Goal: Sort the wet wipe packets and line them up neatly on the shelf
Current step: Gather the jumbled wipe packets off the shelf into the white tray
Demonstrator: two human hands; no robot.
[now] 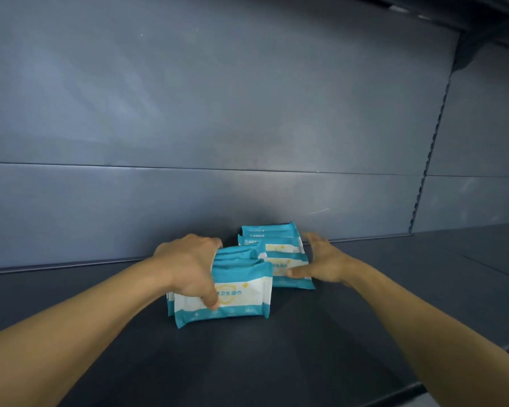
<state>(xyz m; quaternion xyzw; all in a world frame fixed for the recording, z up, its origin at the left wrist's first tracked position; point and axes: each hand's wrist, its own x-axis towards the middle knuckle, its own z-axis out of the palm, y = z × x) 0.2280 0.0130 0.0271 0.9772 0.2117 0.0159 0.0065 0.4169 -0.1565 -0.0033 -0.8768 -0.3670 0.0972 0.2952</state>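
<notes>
The left hand (pixel 193 267) grips the front bundle of packets (pixel 227 289) from above, fingers curled over the top edges and thumb pressed on the printed face; these teal-and-white packets stand upright on the dark shelf (pixel 276 348), just in front of and to the left of the rear bundle (pixel 279 254). The right hand (pixel 323 264) rests flat against the right end of that rear bundle, fingers straight and together, thumb stretched across the front packet's face; it presses rather than grips. The rear bundle stands close to the grey back panel (pixel 247 113), though whether it touches cannot be told; nor can the packets be counted exactly, at least 3 showing in each bundle.

The step in hand looks like squaring 2 groups into 1 row; to do it well, hold the front bundle firmly so no packet tips, slide it along the shelf without lifting, and use the flat right palm as a stop so edges finish flush; soft packets may bulge, so gentle pressure seems wise.
</notes>
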